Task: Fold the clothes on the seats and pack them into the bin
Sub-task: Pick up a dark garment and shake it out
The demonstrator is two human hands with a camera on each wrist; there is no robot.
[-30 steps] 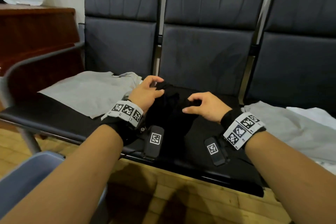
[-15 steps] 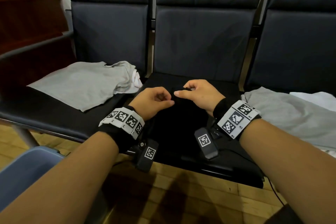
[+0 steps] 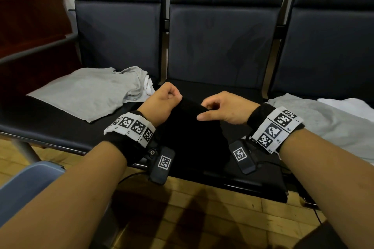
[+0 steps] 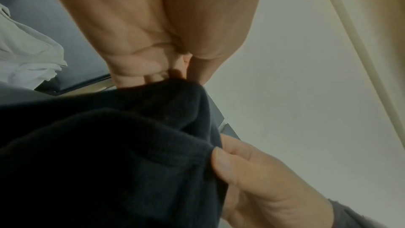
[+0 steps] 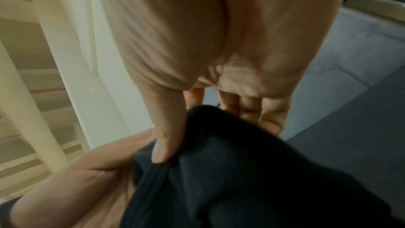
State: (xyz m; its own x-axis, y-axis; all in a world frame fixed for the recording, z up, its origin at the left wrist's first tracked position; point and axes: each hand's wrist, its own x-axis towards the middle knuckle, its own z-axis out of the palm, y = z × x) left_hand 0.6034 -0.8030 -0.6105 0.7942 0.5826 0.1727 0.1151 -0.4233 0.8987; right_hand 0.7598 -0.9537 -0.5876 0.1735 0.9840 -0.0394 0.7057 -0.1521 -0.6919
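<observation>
Fig.: black garment (image 3: 194,135) held up over the middle seat (image 3: 238,91), its top edge pinched at two points, by L hand (image 3: 159,105) w/ fingers curled round the left end and R hand (image 3: 224,110) thumb-and-finger on the right end. Cloth looks soft, light and limp, w/ no stiffness, so it should sag between grips; best held at corners/edge and kept taut. Grey shirts (image 3: 85,93) lie on the side seats; bin (image 3: 26,186) sits lower left.
</observation>
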